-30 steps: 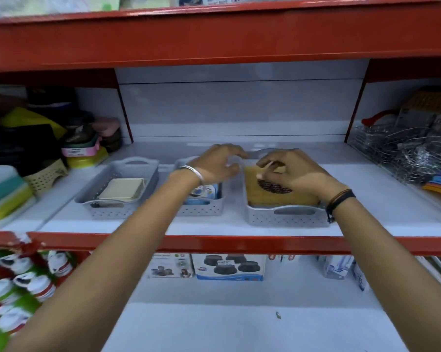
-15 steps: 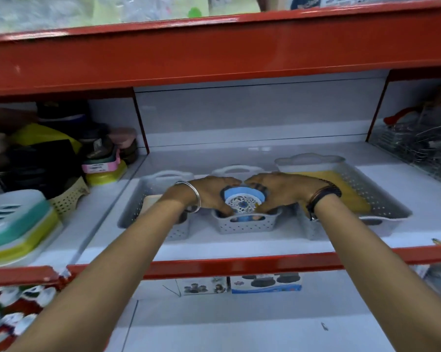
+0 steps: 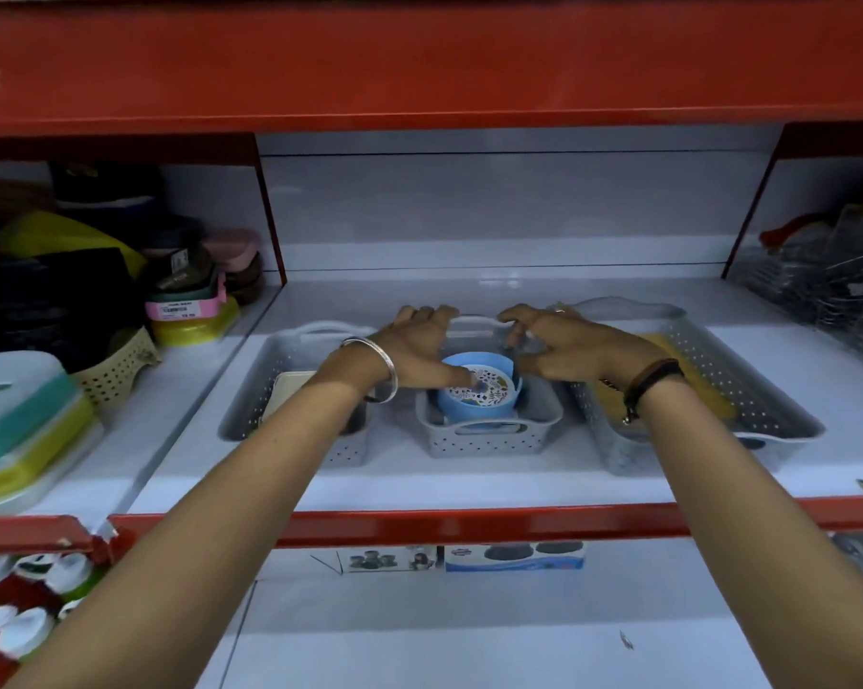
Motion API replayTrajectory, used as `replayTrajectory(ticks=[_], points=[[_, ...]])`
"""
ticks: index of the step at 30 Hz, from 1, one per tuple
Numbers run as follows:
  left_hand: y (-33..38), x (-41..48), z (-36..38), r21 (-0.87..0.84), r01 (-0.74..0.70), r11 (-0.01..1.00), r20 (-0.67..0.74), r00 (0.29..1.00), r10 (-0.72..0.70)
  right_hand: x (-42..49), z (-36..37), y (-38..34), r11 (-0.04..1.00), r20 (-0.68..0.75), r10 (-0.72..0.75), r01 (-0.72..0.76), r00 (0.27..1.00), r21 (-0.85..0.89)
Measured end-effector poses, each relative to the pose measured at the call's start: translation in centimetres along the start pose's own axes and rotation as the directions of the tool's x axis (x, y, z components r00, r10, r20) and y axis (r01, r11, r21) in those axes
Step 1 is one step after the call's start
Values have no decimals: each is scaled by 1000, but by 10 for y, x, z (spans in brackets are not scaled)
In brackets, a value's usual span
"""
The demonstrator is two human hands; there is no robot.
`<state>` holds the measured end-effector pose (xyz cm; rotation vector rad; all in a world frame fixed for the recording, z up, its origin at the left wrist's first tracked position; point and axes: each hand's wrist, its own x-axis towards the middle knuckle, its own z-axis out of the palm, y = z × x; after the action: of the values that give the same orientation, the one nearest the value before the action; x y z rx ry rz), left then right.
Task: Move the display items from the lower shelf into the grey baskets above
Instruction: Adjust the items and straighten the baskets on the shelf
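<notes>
Bare shelf (image 3: 469,290) behind the baskets lies open — side baskets (image 3: 290,390) (seemingly touching) crowd the middle.

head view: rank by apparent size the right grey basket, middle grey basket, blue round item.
1. right grey basket
2. middle grey basket
3. blue round item, sitting inside the middle basket
</notes>
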<state>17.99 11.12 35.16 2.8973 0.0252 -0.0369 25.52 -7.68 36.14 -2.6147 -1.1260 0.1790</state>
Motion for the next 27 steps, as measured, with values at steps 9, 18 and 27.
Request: replayTrajectory(ticks=[9, 18, 27], points=[[26, -12, 15, 163, 149, 975, -39, 989, -144, -10, 28, -17, 935, -61, -24, 1, 998, -355], [25, -8, -4, 277, 76, 958, -239, 971, -7, -10, 10, -6, 987, -127, -45, 24, 991, -159], [12, -9, 15, -47, 56, 997, 40, 998, -54, -13, 6, -9, 999, 141, -39, 39, 989, -2]])
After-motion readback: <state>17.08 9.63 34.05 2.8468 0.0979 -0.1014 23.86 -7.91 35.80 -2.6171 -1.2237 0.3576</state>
